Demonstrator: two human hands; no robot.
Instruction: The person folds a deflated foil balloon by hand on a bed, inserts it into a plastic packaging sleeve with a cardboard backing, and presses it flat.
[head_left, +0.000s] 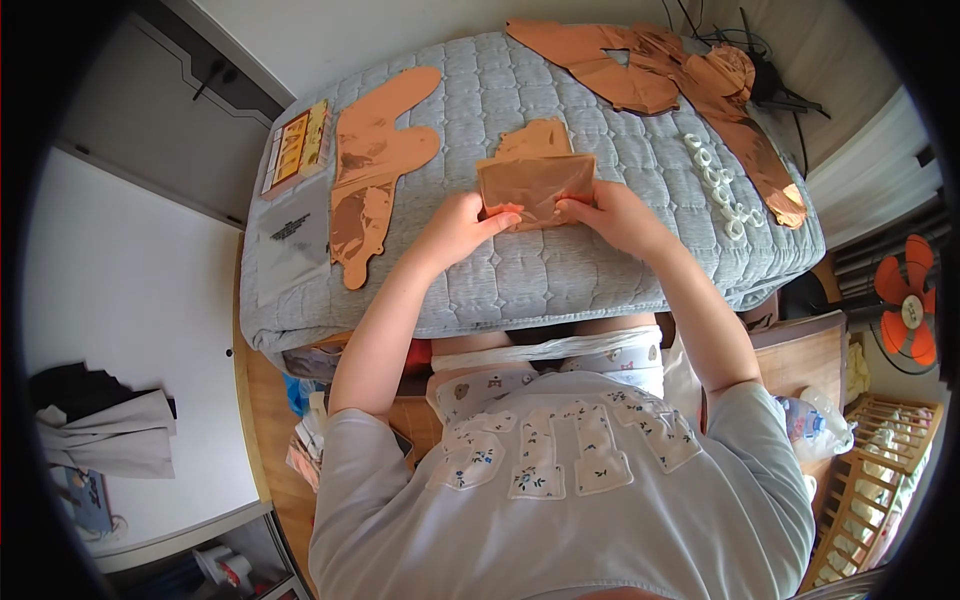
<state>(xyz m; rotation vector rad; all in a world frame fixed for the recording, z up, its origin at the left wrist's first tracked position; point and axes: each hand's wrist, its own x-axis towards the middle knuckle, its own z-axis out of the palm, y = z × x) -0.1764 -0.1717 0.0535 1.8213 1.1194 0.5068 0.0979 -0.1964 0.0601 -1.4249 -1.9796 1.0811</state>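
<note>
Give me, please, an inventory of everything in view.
Folded foil: 1, copper, between hands
Flat foil shape: 1, copper, mattress left
Foil heap: 1, copper, mattress far right
Rings: several, white, mattress right
Box: 1, yellow, mattress left
Printed bag: 1, translucent, below box
Mattress: 1, grey, centre
Stand: 1, black, far right corner
Fan: 1, orange, right edge
Slatted frame: 1, brown, lower right
Door: 1, grey, upper left
Clothes: count unclear, black and grey, lower left
Shirt: 1, pale grey, worn
Left hand: 1, bare, foil's left edge
Right hand: 1, bare, foil's right edge
</note>
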